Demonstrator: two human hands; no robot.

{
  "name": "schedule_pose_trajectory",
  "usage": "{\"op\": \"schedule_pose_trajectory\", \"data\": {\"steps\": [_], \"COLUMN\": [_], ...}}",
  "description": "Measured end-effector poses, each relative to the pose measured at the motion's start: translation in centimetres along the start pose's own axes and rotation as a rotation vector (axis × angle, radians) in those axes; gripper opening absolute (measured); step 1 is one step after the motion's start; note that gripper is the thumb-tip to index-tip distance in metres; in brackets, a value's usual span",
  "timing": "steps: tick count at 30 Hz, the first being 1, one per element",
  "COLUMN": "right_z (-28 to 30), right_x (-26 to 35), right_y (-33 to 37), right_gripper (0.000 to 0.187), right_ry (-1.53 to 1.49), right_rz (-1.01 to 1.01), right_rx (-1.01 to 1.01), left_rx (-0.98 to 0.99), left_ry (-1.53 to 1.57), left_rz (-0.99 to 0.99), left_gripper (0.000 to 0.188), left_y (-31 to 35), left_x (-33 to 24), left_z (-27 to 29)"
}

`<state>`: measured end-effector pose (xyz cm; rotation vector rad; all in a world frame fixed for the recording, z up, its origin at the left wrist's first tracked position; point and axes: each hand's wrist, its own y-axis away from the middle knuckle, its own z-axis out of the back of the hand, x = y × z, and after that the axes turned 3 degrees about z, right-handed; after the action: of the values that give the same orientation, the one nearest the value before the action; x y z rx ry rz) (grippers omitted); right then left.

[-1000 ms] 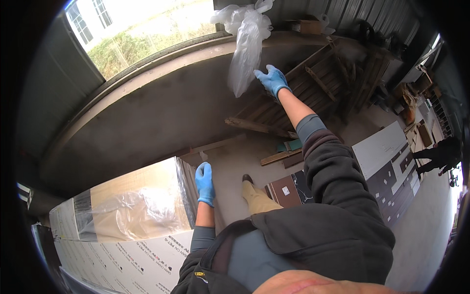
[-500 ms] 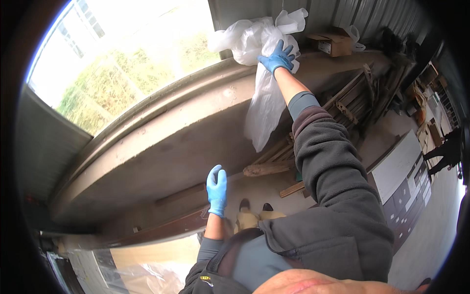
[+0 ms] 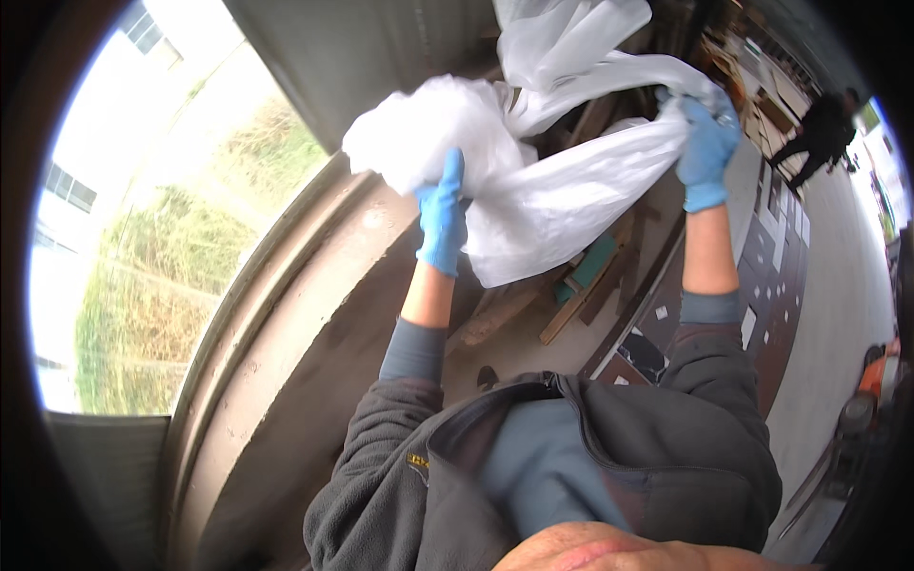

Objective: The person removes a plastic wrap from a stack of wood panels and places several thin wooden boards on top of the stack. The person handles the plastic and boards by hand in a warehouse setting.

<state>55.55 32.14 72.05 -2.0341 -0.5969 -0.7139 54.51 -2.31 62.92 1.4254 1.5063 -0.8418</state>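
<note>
A large crumpled sheet of clear plastic film [image 3: 543,181] is held up in front of me between both hands. My left hand [image 3: 443,214], in a blue glove, presses flat against the film's lower left bulge with fingers pointing up. My right hand [image 3: 706,143], also gloved in blue, is closed around a bunched corner of the film at the upper right. Both arms are raised, grey fleece sleeves pushed back from the wrists.
A concrete ledge [image 3: 314,314] runs below a wide window [image 3: 162,228] on the left. Wooden boards and offcuts [image 3: 581,285] lie on the floor below the film. Another person in dark clothes [image 3: 821,128] stands far right. An orange machine [image 3: 871,390] sits at the right edge.
My left hand rose from the floor level to the film. My right hand pulled the film to the right, spreading it between both hands. The view tilted up toward the window.
</note>
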Motion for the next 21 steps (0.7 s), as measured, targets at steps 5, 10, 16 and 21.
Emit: {"op": "schedule_pose_trajectory", "data": {"steps": [5, 10, 16, 21], "right_z": [23.2, 46.6, 57.8, 61.5], "right_x": [7.7, 17.8, 34.9, 41.4], "right_y": [4.1, 16.5, 32.5, 37.9], "right_gripper": [0.029, 0.026, 0.031, 0.045], "right_ry": [0.260, 0.716, 0.834, 0.960], "right_rz": [0.015, -0.150, -0.127, -0.110], "right_rx": [-0.514, -0.921, -1.265, -1.297], "left_rx": [0.034, 0.092, 0.619, 0.877], "left_ry": [0.117, 0.009, -0.162, -0.375], "left_rz": [-0.078, 0.122, 1.048, 0.929], "left_gripper": [0.033, 0.034, 0.053, 0.012], "left_y": [-1.5, 0.5, 11.6, 20.1], "left_x": [5.9, 14.8, 33.3, 45.2], "left_z": [-9.4, -19.3, -29.9, -34.7]}}
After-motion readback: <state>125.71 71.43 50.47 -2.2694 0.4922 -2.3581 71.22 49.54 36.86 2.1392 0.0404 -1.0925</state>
